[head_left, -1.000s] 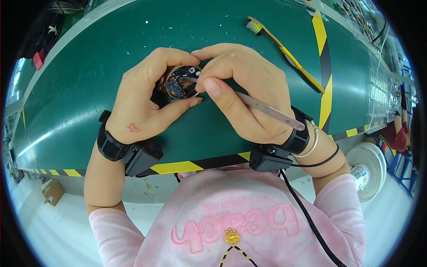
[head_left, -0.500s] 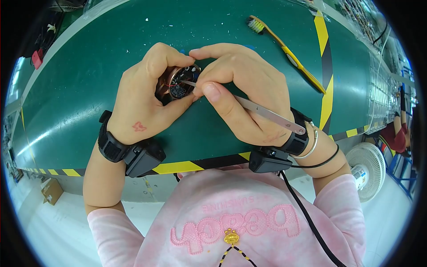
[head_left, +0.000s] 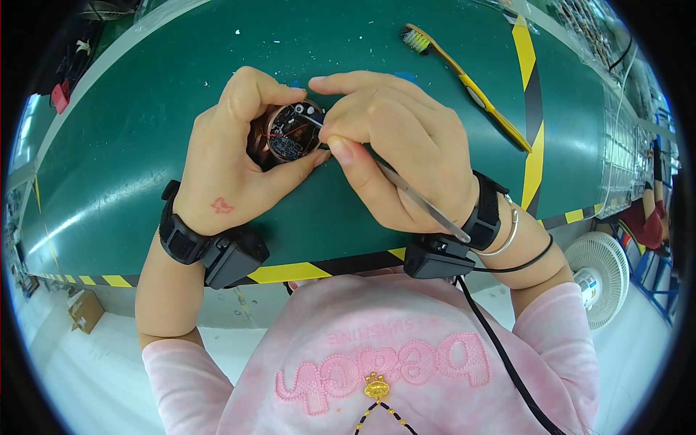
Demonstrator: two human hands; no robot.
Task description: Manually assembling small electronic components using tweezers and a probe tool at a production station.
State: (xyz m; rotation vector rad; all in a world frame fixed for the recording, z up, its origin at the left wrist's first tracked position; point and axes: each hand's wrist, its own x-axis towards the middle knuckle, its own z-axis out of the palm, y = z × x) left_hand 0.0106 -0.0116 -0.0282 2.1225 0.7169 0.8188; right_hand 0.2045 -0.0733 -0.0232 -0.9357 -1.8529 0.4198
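Device (head_left: 288, 138), round, copper-rimmed, dark inside

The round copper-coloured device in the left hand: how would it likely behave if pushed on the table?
The device may roll on its side, because its rim is circular. Its shiny, metallic-looking body seems stiff. The exposed red wiring would probably bend or snag.

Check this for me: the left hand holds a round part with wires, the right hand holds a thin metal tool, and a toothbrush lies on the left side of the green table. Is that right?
Not quite: the toothbrush lies on the right side of the green table, beyond the right hand, as the head view shows. The rest stands.
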